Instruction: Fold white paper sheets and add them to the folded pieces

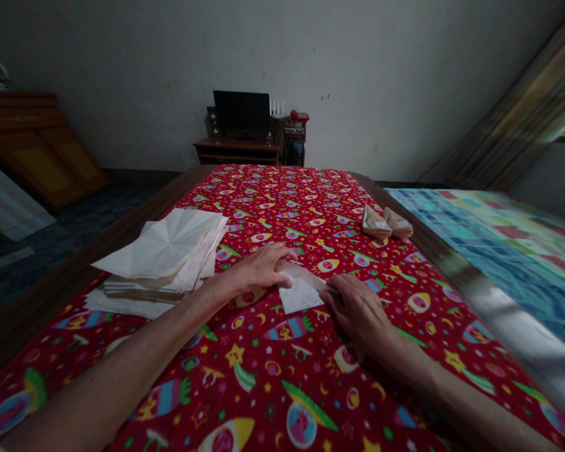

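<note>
A small folded white sheet of paper [299, 292] lies on the red patterned cloth [282, 389] in front of me. At its upper left corner, my left hand [267, 263] pinches the paper, the thumb on top and the fingers curled behind the edge. My right hand [360, 304] has the right corner between bent fingers, which partly hide it. To the left of my left hand rests a thick, uneven stack of creased white paper sheets [169, 245], the top one marked with fold lines spreading from its middle.
Two folded brown paper pieces [387, 223] stand near the right table edge. Beyond the table are a dark monitor [242, 112] and a red telephone [299, 116]. A bed with a blue patterned cover [461, 251] is at right, a wooden cabinet [37, 147] at left.
</note>
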Demonstrator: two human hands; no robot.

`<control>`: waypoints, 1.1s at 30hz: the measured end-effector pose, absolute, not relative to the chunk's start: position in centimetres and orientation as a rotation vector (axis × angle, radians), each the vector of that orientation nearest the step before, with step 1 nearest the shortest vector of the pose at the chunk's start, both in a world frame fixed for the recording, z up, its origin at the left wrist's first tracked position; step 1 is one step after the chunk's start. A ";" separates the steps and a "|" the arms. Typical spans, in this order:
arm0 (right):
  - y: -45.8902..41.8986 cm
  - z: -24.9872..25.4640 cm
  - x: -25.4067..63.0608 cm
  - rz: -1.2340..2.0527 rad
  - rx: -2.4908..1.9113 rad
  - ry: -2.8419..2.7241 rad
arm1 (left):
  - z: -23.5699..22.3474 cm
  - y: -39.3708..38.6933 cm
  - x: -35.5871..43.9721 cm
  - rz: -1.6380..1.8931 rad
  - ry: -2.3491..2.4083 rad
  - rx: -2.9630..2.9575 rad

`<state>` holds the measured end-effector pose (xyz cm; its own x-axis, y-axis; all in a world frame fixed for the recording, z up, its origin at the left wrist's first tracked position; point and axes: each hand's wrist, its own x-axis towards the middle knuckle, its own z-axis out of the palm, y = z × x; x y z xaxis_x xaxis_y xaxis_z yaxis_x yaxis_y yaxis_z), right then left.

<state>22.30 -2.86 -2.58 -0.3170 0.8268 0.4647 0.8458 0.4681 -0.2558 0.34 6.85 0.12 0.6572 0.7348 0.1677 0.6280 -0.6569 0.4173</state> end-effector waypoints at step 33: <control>-3.9 -0.4 22.2 -0.357 -1.229 -2.662 | -0.1 4.5 -1.6 0.460 0.786 3.135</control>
<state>22.16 -3.85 -0.36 -0.6392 0.7209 0.2679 0.7660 0.6278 0.1383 -1.56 4.51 -0.10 0.8448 0.4436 0.2992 0.4782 -0.8769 -0.0499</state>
